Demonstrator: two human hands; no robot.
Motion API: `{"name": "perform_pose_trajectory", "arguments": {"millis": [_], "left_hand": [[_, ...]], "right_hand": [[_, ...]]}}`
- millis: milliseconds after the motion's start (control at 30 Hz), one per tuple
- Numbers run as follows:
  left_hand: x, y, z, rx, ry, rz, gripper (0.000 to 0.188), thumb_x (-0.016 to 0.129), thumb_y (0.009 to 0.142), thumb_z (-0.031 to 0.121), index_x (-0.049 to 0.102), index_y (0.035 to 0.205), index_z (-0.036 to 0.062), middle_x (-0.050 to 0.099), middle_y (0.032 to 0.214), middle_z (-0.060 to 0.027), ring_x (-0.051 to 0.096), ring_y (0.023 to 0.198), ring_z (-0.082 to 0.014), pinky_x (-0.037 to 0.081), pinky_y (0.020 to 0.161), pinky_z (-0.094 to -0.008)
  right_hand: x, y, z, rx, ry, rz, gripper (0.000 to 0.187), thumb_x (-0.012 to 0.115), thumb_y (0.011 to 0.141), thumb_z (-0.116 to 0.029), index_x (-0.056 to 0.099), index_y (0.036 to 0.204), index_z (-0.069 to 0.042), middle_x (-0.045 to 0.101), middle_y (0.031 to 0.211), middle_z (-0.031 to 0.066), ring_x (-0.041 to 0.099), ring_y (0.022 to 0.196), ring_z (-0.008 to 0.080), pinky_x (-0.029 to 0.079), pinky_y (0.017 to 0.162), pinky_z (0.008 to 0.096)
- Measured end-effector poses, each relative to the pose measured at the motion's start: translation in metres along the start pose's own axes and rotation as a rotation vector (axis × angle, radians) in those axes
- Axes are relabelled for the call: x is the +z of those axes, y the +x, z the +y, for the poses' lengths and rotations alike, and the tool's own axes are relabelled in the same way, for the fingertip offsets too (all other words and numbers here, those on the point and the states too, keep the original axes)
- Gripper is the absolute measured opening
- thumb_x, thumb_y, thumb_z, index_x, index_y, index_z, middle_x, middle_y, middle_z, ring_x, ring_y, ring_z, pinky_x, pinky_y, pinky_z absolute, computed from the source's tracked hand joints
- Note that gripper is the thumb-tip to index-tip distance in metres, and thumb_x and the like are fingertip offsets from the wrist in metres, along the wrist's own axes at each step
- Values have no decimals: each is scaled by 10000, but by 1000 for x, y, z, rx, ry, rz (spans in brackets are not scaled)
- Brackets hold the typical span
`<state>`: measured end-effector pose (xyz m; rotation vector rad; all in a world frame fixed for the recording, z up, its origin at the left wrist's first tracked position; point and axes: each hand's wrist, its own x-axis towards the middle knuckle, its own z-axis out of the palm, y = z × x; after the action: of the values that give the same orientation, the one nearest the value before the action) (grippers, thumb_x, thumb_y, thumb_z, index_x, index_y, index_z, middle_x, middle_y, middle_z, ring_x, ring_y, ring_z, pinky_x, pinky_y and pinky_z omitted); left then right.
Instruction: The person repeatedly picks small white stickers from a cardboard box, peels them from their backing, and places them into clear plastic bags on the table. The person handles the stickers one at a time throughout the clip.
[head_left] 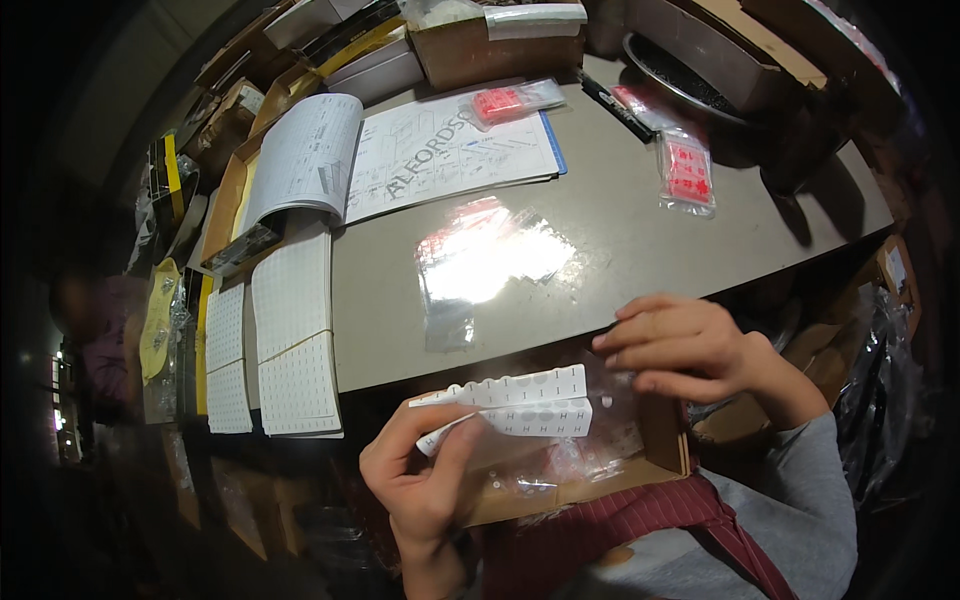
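Observation:
My left hand [425, 470] pinches white sticker sheets [540, 420] between thumb and fingers. The sheets are bent over and carry rows of printed round labels, a few of them greyish. To their right, my right hand [685, 345] hovers with fingers stretched and slightly apart, and I see nothing in it. Below both hands sits an open cardboard box [665, 435] with clear plastic bags [570, 460] inside. On the table just beyond lies a pile of shiny clear plastic bags [450, 270], partly washed out by glare.
Stacks of label sheets [295, 340] with rubber bands hang over the table's left front edge. An instruction booklet [440, 150] lies open behind, a red-printed packet [505, 100] on it. Another packet [686, 172], a black marker [618, 108] and a round tray [680, 75] are at the right.

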<state>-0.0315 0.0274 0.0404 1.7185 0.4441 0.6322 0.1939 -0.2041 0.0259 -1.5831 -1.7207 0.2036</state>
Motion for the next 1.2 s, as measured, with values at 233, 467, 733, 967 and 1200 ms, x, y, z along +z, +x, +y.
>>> {"name": "perform_pose_trajectory", "arguments": {"millis": [233, 467, 733, 967, 1200], "left_hand": [[18, 0, -4, 109, 171, -44, 116, 782, 804, -72, 761, 909, -29, 746, 868, -142, 715, 798, -223, 550, 738, -296], [35, 5, -7, 417, 292, -119, 185, 805, 762, -68, 754, 927, -3, 739, 882, -156, 727, 861, -312, 573, 760, -348], [35, 5, -24, 41, 174, -96, 119, 790, 860, 2, 757, 971, -25, 743, 874, -122, 697, 818, -201, 544, 739, -304], [36, 8, -29, -64, 191, -162, 129, 764, 896, 33, 754, 998, -45, 761, 884, -81, 670, 818, -98, 532, 761, -248], [30, 4, -34, -69, 167, -138, 124, 760, 885, 26, 752, 988, -42, 762, 901, -93, 679, 832, -111, 539, 766, -262]], "right_hand": [[4, 26, -17, 125, 34, 54, 373, 698, 859, -61, 635, 1225, -36, 669, 1193, 163, 647, 1112, 348, 513, 963, 428], [25, 55, -17, 71, -62, -43, 446, 720, 760, -80, 590, 1184, -27, 591, 1025, 160, 584, 970, 394, 490, 852, 468], [12, 61, -4, -183, -318, 6, 374, 694, 658, -64, 664, 1030, -46, 606, 968, 101, 618, 925, 292, 508, 822, 419], [-35, 109, 72, 412, -119, -221, 175, 727, 873, -105, 670, 987, 15, 660, 887, 174, 644, 819, 359, 515, 763, 434], [-40, 103, 89, 516, -504, -178, 313, 782, 881, -257, 674, 960, 25, 693, 867, 218, 671, 836, 399, 506, 737, 464]]}}
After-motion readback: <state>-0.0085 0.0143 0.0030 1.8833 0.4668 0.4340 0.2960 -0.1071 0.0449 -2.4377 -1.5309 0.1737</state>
